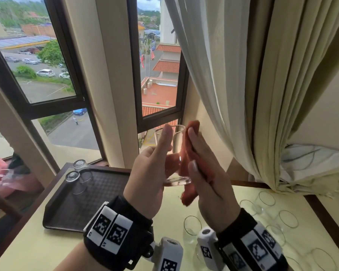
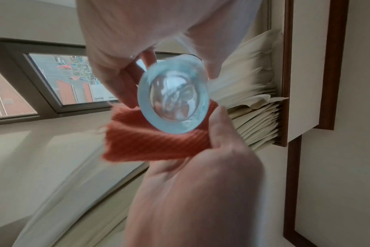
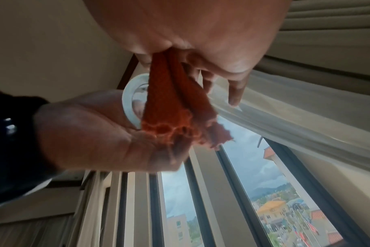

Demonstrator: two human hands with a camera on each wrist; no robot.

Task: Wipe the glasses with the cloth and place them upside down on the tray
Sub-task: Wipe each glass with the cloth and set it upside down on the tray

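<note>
My left hand holds a clear glass upright in the air, thumb up along its near side. My right hand presses a folded orange cloth against the glass's right wall, thumb pinching the cloth. The left wrist view looks up at the thick glass base, the cloth and the right hand beside it. In the right wrist view the cloth hangs out of my right hand and covers part of the base. Two glasses stand upside down at the far-left corner of the dark tray.
Several upright glasses stand on the yellow table at the right, and one is right under my wrists. A cream curtain hangs close on the right. Windows stand behind the table. Pink material lies off the table's left.
</note>
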